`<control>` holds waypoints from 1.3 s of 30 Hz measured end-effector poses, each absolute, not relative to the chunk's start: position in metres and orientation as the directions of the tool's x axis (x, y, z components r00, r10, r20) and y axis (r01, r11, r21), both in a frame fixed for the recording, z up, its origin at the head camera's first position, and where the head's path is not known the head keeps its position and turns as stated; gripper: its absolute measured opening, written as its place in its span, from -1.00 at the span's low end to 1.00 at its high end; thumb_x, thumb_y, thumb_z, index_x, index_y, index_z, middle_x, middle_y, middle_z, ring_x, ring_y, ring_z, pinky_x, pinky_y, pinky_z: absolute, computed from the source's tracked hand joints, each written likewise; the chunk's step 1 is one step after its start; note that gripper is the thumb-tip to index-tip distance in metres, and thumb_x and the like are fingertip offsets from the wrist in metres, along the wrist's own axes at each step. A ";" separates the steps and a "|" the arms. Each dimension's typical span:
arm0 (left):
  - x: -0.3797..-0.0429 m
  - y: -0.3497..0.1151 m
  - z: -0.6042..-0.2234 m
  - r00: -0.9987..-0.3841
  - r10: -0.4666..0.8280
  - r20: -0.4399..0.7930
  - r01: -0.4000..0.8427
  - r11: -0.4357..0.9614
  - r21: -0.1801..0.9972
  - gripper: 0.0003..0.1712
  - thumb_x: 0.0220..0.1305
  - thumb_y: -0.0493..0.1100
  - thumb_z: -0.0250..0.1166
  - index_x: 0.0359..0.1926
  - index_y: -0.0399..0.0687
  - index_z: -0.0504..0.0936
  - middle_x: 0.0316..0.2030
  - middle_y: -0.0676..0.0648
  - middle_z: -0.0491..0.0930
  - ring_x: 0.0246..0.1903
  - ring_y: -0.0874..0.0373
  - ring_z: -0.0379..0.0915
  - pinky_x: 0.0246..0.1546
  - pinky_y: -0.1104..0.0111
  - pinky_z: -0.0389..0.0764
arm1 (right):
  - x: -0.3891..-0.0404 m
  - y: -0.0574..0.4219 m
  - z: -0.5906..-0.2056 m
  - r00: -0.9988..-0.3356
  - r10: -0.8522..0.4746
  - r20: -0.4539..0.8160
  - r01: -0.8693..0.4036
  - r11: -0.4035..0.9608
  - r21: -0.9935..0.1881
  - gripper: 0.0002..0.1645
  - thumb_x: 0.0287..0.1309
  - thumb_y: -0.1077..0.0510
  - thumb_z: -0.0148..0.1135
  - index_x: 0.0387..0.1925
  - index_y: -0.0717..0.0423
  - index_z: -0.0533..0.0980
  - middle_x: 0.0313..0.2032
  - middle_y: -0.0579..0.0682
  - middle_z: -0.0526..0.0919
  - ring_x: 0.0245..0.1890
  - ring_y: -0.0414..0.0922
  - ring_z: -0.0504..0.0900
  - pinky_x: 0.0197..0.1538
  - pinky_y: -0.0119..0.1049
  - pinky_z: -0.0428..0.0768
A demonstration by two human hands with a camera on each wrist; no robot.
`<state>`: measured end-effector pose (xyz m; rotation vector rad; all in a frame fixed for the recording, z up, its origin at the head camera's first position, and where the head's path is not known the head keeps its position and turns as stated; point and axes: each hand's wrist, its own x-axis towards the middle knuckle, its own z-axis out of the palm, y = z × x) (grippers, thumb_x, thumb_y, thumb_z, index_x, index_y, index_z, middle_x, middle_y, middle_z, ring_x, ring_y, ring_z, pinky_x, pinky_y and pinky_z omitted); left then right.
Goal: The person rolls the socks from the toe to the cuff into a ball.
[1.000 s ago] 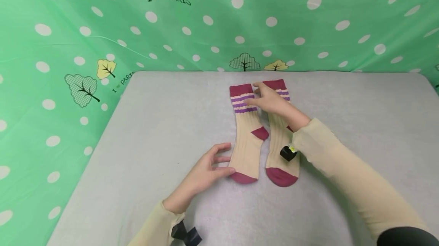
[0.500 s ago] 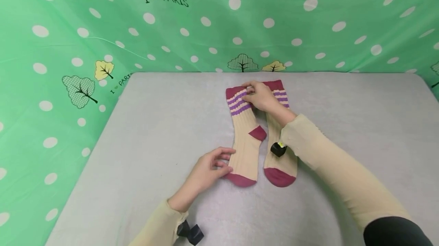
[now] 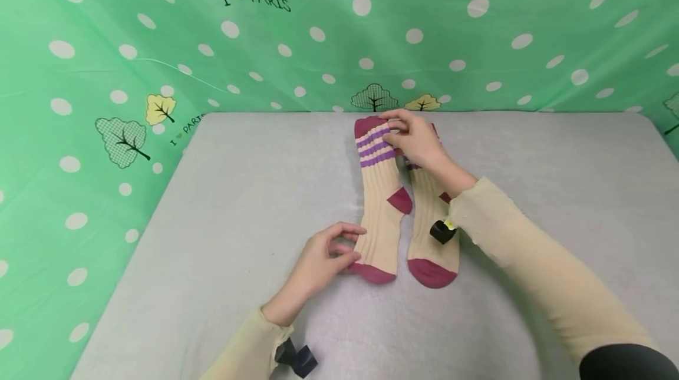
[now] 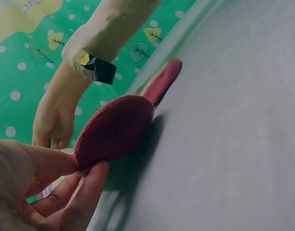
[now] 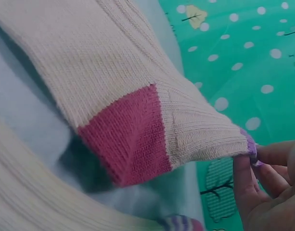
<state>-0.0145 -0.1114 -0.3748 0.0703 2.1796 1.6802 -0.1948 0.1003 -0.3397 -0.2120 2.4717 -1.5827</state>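
Note:
A cream sock (image 3: 379, 203) with maroon heel, toe and cuff and purple stripes is stretched lengthwise between both hands. My left hand (image 3: 320, 259) pinches its toe-end edge between thumb and fingers; the left wrist view shows that maroon toe (image 4: 116, 127) raised, with a shadow beneath. At the striped cuff, my right hand (image 3: 419, 141) pinches the edge, and in the right wrist view the maroon heel (image 5: 130, 137) hangs above the surface. The matching sock (image 3: 424, 209) lies on the table to the right, its upper part partly covered by my right hand and wrist.
Grey cloth covers the table (image 3: 254, 191). Behind and at the left hangs a green dotted curtain (image 3: 297, 26) meeting the table's back edge. Small black devices sit at both wrists, the right one (image 3: 442, 231) overlapping the second sock in the head view.
My right hand has come over the left sock's cuff, pinched it and moved up and back with it. My left hand has closed on the toe-end edge. The sock has risen; the other sock stays.

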 end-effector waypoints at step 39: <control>-0.027 -0.034 -0.376 -0.849 0.493 -0.190 -0.149 0.121 0.981 -0.57 0.25 -0.50 0.22 0.15 -0.28 0.56 0.02 -0.31 0.55 -0.30 0.24 0.62 -0.27 0.38 0.74 | -0.170 0.203 -0.304 -0.988 -0.138 -0.068 0.000 0.443 -0.897 -0.44 0.40 0.15 0.14 0.38 0.09 0.34 0.27 0.23 0.53 -0.27 -0.49 0.64 -0.21 -0.51 0.68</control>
